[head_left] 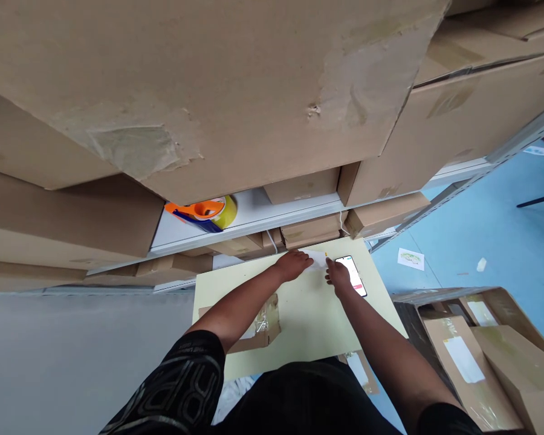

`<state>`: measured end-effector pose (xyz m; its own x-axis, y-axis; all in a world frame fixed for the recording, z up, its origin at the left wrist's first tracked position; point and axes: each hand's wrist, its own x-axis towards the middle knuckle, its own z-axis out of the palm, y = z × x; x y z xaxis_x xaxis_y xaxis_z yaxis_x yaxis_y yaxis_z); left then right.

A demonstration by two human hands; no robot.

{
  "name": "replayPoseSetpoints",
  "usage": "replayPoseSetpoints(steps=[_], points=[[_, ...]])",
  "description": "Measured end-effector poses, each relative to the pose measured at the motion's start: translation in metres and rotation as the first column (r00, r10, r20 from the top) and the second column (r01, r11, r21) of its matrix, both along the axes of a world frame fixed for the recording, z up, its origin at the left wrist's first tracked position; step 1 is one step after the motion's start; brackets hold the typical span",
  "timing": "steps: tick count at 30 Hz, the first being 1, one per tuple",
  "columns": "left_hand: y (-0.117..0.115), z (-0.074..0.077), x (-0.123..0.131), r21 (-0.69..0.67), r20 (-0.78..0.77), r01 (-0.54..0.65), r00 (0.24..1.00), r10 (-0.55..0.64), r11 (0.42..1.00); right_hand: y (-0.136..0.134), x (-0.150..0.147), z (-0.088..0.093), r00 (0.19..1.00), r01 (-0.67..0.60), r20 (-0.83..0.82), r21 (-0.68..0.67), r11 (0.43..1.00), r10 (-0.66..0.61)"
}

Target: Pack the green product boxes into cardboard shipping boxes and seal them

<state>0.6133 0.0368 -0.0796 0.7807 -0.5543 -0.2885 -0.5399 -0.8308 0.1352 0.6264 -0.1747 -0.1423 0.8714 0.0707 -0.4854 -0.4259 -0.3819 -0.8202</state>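
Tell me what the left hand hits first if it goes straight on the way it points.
The slip at its fingertips; the left hand seems to touch it already. Past that, probably the boxes, though depth is unclear.

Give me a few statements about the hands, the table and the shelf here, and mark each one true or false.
1. The left hand and the right hand both touch the white paper slip near the far edge of the table. True.
2. The phone has a dark screen. False: its screen is lit, and it lies just beside the right hand.
3. The orange tape dispenser sits on the table. False: it sits on the white shelf, between cardboard boxes.
4. A small cardboard parcel lies on the table by the left forearm. True.
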Motion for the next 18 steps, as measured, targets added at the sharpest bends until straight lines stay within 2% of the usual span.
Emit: replayPoseSetpoints(steps=[5,7,8,9,10,11,13,14,16,18], points=[[0.006,-0.005,-0.007,-0.004,-0.053,-0.024,0.998,0.024,1.0,0.003,0.01,-0.013,0.989,0.121,-0.089,0.073,0.99,-0.115],[0.005,-0.007,-0.009,-0.056,-0.113,-0.108,0.988,0.102,0.993,0.006,0.009,-0.011,0.991,0.121,-0.067,0.091,0.988,-0.115],[0.004,-0.008,-0.01,-0.111,-0.16,-0.204,0.97,0.185,0.973,0.009,0.007,-0.01,0.993,0.117,-0.045,0.097,0.988,-0.113],[0.003,-0.009,-0.011,-0.177,-0.221,-0.336,0.93,0.295,0.925,0.012,0.005,-0.008,0.994,0.111,-0.021,0.105,0.988,-0.109],[0.001,-0.01,-0.012,-0.245,-0.296,-0.484,0.863,0.411,0.84,0.016,0.001,-0.005,0.996,0.09,0.018,0.118,0.989,-0.093],[-0.001,-0.012,-0.012,-0.303,-0.38,-0.621,0.775,0.505,0.723,0.021,-0.004,-0.003,0.995,0.042,0.079,0.135,0.99,-0.053],[-0.002,-0.014,-0.011,-0.341,-0.509,-0.802,0.596,0.622,0.49,0.031,-0.015,0.001,0.961,-0.143,0.259,0.149,0.978,0.101],[-0.001,-0.014,-0.01,-0.326,-0.526,-0.847,0.531,0.664,0.419,0.035,-0.021,0.002,0.914,-0.259,0.352,0.129,0.957,0.2],[0.004,-0.015,-0.01,-0.278,-0.481,-0.889,0.457,0.748,0.365,0.041,-0.031,0.002,0.802,-0.445,0.46,0.035,0.895,0.381],[0.015,-0.016,-0.012,-0.227,-0.405,-0.906,0.421,0.811,0.356,0.044,-0.035,0.001,0.749,-0.513,0.446,-0.077,0.855,0.49]])
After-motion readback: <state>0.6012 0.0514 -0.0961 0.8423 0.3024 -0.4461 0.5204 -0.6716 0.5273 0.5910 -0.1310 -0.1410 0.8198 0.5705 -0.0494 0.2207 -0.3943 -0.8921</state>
